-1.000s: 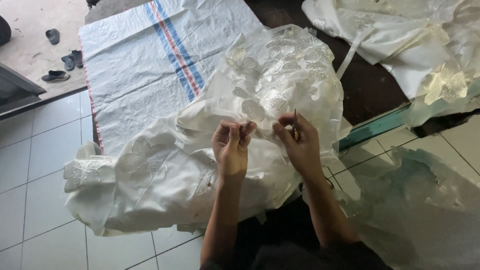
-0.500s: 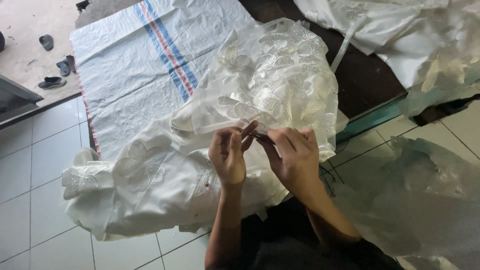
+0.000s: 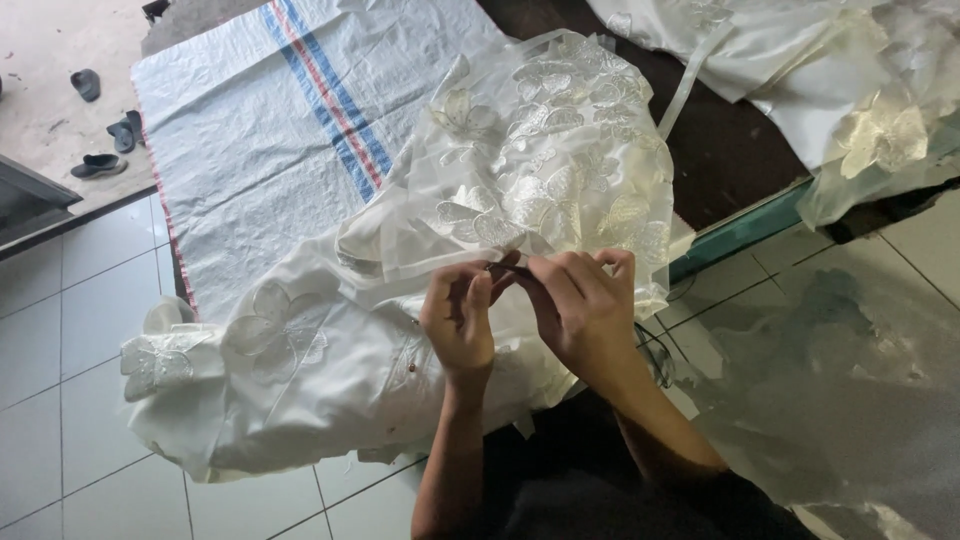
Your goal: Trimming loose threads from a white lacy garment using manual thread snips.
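- At the far upper left of the frame, dark sandals (image 3: pixel 100 150) lie on a bare concrete floor (image 3: pixel 50 60), well apart from your work.
- Below them, pale floor tiles (image 3: pixel 70 340) fill the left side and run under the cloth.
- A white woven plastic sack (image 3: pixel 260 150) with blue and red stripes lies flat in the upper left-centre; the garment overlaps its lower right part.
- The white embroidered garment (image 3: pixel 330 390) stretches from lower left to upper centre, with raised flower and butterfly appliqués; its sheer, lacy part (image 3: pixel 560 150) bunches up at the top centre, just above your hands.
- Your left hand (image 3: pixel 460 325) sits at centre frame on the garment, fingers curled, thumb and forefinger pinched together on a fold of the fabric at its upper edge.
- Touching it on the right, your right hand (image 3: pixel 585 310) is closed too, its fingertips meeting the left hand's. A small dark object (image 3: pixel 500 268) shows between the two sets of fingertips; it is too small to tell what it is or which hand has it.
- Right of your hands, a teal strip (image 3: pixel 740 235) edges the dark surface (image 3: pixel 730 150) in the upper centre-right.
- At the upper right, more white embroidered cloth (image 3: pixel 800 60) lies heaped.
- In the lower right, sheer translucent material (image 3: pixel 850 400) covers the tiles beside your right forearm.
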